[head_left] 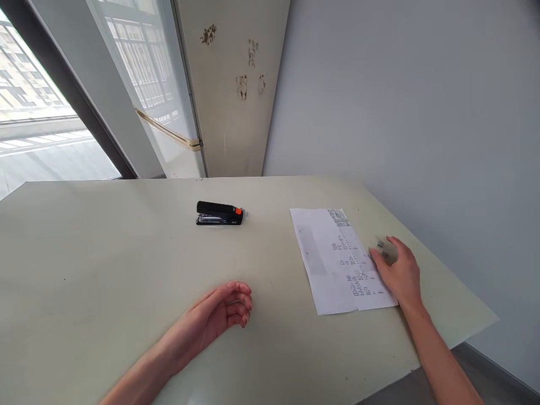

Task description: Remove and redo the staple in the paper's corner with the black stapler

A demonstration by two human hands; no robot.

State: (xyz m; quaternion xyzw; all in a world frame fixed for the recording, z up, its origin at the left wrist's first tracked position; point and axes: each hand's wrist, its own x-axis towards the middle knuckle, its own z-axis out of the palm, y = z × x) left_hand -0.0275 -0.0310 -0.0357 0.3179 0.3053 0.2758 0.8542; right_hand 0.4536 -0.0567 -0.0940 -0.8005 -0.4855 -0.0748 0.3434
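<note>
My left hand (pixel 225 306) rests palm inward over the near middle of the table, fingers loosely curled and apart, holding nothing. At the right, my right hand (pixel 400 273) is by the right edge of a printed sheet of paper (pixel 333 264). Its thumb and fingers are spread, with a gap between them. A small grey metallic piece (pixel 380 244) shows at that gap; it is blurred, and its kind cannot be made out. A black stapler (pixel 219 214) with an orange mark lies on its own beyond my left hand.
The pale table (pixel 105 253) runs up to a plain wall (pixel 400 101) on the right. Behind it stand a glossy white door with a gold handle (pixel 169 132) and a beige panel (pixel 232 112) with brown worn patches. A bright window (pixel 37 112) is at the left.
</note>
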